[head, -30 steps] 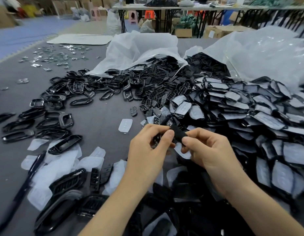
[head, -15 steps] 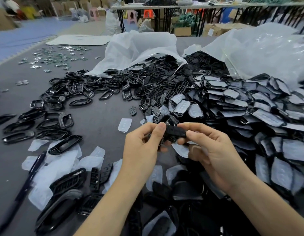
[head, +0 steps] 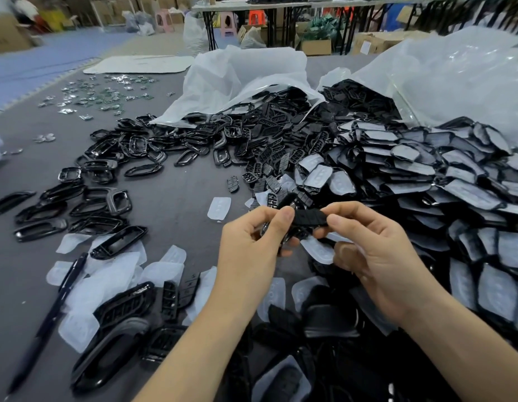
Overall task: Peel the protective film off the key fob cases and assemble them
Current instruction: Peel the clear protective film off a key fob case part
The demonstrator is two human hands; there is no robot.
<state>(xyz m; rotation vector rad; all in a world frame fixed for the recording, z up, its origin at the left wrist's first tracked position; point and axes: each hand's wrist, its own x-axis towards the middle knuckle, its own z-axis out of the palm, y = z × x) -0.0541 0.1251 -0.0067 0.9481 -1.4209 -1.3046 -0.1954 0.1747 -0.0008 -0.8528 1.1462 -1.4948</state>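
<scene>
**While Two Hands Share One Key Fob Piece**

While the left hand (head: 252, 245) pinches one end of a black button pad (head: 310, 218) between thumb and forefinger, the right hand (head: 373, 256) pinches the other end, just right of centre frame, above the grey table (head: 170, 204). Film-covered cases (head: 426, 175) heap at right; peeled films (head: 107, 274) and a pen (head: 57, 303) lie at lower left.

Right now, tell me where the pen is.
In the head view the pen lies on the grey table at lower left, just left of the peeled films.
</scene>
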